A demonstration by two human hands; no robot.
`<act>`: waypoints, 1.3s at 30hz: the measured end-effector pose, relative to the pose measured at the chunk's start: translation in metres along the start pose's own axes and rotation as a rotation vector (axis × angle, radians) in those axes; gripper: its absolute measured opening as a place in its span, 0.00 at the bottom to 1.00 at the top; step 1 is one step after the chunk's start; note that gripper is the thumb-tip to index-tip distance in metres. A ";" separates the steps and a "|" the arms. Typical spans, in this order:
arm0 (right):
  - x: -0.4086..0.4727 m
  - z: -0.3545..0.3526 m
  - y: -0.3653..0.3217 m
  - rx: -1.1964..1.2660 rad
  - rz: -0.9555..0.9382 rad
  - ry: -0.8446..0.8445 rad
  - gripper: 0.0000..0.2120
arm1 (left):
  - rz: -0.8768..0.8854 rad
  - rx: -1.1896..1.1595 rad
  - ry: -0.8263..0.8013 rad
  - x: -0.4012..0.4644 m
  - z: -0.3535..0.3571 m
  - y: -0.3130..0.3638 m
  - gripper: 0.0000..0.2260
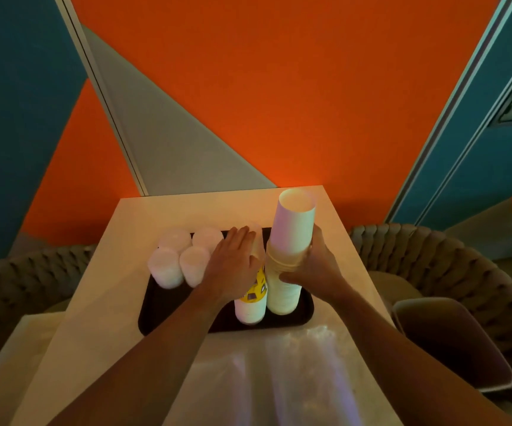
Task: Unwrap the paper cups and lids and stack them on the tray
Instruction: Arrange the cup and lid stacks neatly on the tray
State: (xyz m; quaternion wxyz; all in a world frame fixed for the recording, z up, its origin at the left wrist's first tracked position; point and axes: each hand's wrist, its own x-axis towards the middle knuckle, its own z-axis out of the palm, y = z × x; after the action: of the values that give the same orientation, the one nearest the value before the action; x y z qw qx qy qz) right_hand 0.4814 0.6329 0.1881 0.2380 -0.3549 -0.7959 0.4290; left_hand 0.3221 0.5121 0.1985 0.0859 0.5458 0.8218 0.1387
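Stacking cups on the tray, centre frame.
My right hand (316, 265) grips the tall white paper cup stack (288, 256) standing at the right end of the black tray (153, 302). Left hand (233, 265), fingers straight, lies flat vs. the yellow-print cup stack (253, 302) just left of it. 4 lid stacks (184, 256) stand at the tray's left; clear plastic wrap (294, 373) lies lower centre.

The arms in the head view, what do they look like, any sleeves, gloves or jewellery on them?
Both forearms are bare as far as the frame shows, with no sleeve visible. The left hand and right hand wear no gloves. No watch, bracelet or ring can be made out, though the picture is soft and the light is dim and orange-tinted, so small items could be missed.
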 end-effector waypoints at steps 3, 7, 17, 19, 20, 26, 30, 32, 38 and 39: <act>0.009 -0.003 0.005 -0.005 -0.023 0.009 0.54 | 0.035 0.137 -0.012 0.004 0.013 -0.005 0.36; 0.033 -0.005 0.010 0.002 -0.027 0.025 0.54 | 0.095 0.295 -0.073 0.007 0.019 -0.010 0.41; 0.107 0.002 0.007 0.008 -0.030 0.021 0.53 | 0.194 0.329 -0.095 -0.002 0.005 -0.001 0.18; 0.119 0.003 0.006 0.002 -0.023 0.021 0.53 | 0.145 0.270 -0.049 -0.003 0.002 0.001 0.22; 0.125 0.004 0.007 -0.004 -0.022 0.018 0.53 | 0.129 0.225 -0.012 -0.004 0.004 0.001 0.32; 0.151 0.005 0.008 -0.022 -0.014 -0.001 0.52 | 0.069 0.076 0.031 -0.003 0.015 -0.005 0.37; 0.160 0.004 0.007 0.001 -0.010 -0.017 0.53 | 0.053 0.093 -0.013 -0.001 0.019 -0.009 0.38; 0.163 0.003 0.007 0.001 -0.003 -0.031 0.54 | 0.073 0.151 -0.034 -0.001 0.019 -0.010 0.38; 0.167 0.002 0.008 -0.001 0.019 -0.067 0.56 | 0.014 -0.019 0.048 -0.006 0.009 -0.001 0.35; 0.167 0.002 0.009 -0.002 0.031 -0.071 0.57 | 0.007 -0.029 0.062 -0.008 0.007 0.000 0.35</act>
State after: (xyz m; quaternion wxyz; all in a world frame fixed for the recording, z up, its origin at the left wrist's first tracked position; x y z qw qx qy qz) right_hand 0.3776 0.7636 0.1923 0.2027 -0.3521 -0.7985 0.4443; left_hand 0.3276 0.5061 0.1915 0.0680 0.5429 0.8201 0.1677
